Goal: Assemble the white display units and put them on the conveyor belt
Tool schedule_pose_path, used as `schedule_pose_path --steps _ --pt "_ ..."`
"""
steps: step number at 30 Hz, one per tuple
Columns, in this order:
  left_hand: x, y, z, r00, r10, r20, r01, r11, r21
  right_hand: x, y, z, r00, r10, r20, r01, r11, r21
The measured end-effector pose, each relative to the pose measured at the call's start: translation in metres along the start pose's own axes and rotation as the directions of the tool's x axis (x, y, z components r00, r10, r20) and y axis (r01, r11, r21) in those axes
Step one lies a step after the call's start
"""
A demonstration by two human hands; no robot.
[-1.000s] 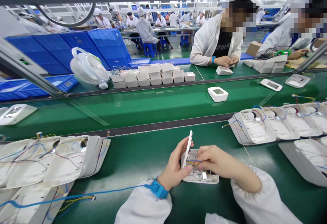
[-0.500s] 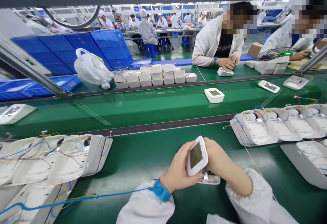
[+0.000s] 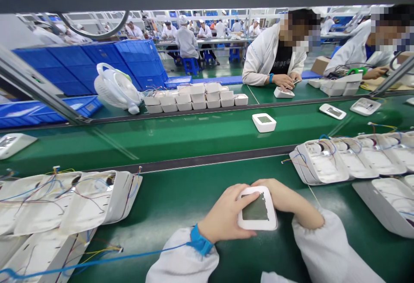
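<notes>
A square white device (image 3: 273, 214) with a grey-green screen faces up above the green bench, low and right of the middle. My left hand (image 3: 226, 214) grips its left side, one finger over the top of the screen and the thumb along the lower edge. Behind its upper right corner is my right hand (image 3: 281, 194), wrapped round the far side; its fingertips are mostly hidden by the device. A blue wrist strap (image 3: 201, 241) with a blue cord circles my left wrist.
Wired white shells (image 3: 97, 201) lie at left, more shells (image 3: 330, 162) at right. Beyond, a green conveyor belt (image 3: 161, 134) carries several white units, one near its centre (image 3: 264, 122). Across it are a white fan (image 3: 116, 87), stacked white cases (image 3: 197, 97) and two people in white coats.
The device's front now lies flatter over the lower part, which no longer shows. My left finger has moved onto the screen. Units on the belt have shifted slightly left.
</notes>
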State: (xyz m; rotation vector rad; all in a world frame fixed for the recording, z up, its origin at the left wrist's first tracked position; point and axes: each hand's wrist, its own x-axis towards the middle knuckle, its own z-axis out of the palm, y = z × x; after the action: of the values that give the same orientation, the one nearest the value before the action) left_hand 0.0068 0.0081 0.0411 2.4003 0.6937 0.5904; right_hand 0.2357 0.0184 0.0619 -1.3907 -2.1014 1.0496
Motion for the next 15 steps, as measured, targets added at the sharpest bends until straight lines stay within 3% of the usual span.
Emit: schedule_pose_path --steps 3,7,11,15 --pt "0.000 0.000 -0.001 0.997 -0.034 0.072 0.031 0.999 0.043 -0.002 0.005 -0.018 0.995 0.035 0.095 -0.060 0.957 0.284" --pt "0.001 0.001 -0.003 0.989 -0.087 0.119 0.077 0.994 0.082 0.003 0.001 -0.010 0.964 0.242 -0.113 -0.156 0.853 0.498" --pt "0.004 0.006 -0.002 0.987 -0.116 0.109 0.108 0.991 0.073 0.012 -0.010 0.021 0.972 0.215 -0.094 -0.136 0.842 0.522" --pt "0.004 0.010 0.007 0.984 -0.160 0.073 0.153 0.983 0.098 0.016 -0.013 0.035 0.952 0.214 -0.220 -0.085 0.872 0.483"
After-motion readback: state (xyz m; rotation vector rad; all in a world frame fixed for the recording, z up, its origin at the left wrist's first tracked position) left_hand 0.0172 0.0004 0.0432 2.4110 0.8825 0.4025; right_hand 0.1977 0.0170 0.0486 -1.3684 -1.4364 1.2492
